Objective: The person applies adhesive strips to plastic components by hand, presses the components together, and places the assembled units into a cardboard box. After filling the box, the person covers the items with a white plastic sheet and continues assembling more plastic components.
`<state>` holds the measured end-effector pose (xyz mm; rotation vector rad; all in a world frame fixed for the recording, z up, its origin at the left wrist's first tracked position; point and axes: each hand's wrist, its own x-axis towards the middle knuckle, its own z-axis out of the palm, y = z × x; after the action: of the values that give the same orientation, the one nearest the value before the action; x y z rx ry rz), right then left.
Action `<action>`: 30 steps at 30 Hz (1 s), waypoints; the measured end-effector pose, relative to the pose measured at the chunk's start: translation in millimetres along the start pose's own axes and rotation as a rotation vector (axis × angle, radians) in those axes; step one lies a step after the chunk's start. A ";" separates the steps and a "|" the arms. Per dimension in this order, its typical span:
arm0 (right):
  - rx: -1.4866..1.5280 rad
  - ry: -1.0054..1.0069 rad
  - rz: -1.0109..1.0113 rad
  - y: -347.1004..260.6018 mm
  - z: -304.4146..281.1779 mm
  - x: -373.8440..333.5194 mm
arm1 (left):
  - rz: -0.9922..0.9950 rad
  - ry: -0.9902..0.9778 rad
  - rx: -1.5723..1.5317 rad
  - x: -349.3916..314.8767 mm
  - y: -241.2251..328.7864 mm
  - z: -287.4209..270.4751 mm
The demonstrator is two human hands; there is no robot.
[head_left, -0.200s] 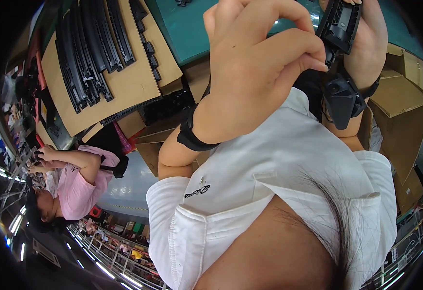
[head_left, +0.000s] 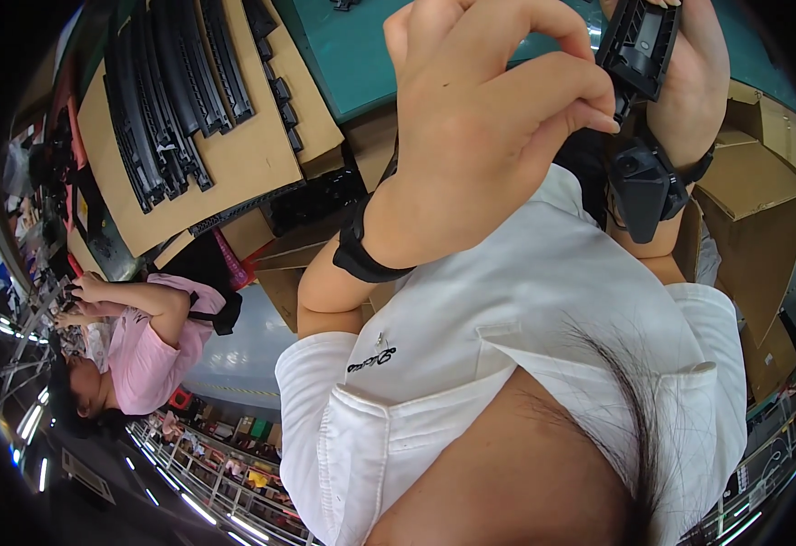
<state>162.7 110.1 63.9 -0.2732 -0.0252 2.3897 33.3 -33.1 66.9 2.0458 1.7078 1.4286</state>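
Green tabletop (head_left: 348,68) is the landmark. Black plastic part (head_left: 642,45), a hollow ribbed housing, is up in the hands at the tabletop's near edge, toward its right end, tilted, top cut off by the frame. Right hand (head_left: 696,68) is on the part's right side, fingers curled round it and gripping; some fingertips show over the top. Left hand (head_left: 498,109) reaches in front of the tabletop, thumb and forefinger bent together at the part's lower left end; cannot tell whether they pinch it or something small. Other left fingers are curled, partly out of frame.

Black wristband (head_left: 361,246) on the left wrist, boxy black device (head_left: 643,196) on the right, both on the near side of the tabletop. Left of the tabletop: cardboard sheet (head_left: 252,164) with long black strips (head_left: 166,100) lying side by side and a row of smaller black pieces (head_left: 279,86). Open cartons (head_left: 748,182) stand off the tabletop's right near corner. Co-worker in a pink shirt (head_left: 157,355), well left of the tabletop, hands raised.
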 end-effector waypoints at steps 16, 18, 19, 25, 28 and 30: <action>0.015 0.018 -0.026 2.4 -0.1 0.7 | 0.276 0.175 0.168 -2.6 -7.0 5.7; -0.008 0.006 -0.011 0.2 -1.2 3.0 | 0.313 0.199 0.190 -1.8 -10.0 6.8; -0.008 0.005 -0.012 0.1 -1.5 3.0 | 0.330 0.210 0.200 -1.5 -11.7 7.4; -0.011 0.030 -0.062 -1.4 -0.8 2.0 | 0.350 0.160 0.174 -9.2 -20.0 5.9; -0.010 -0.002 -0.059 1.2 -0.1 5.4 | -0.169 0.140 -0.475 -20.9 -9.1 19.5; -0.017 -0.028 -0.074 1.4 -5.0 5.6 | -0.416 0.120 -0.803 -18.1 -2.2 18.3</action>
<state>158.8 112.5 57.8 -0.2428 -0.0680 2.3203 46.1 -38.8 45.2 1.1327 1.1829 1.7120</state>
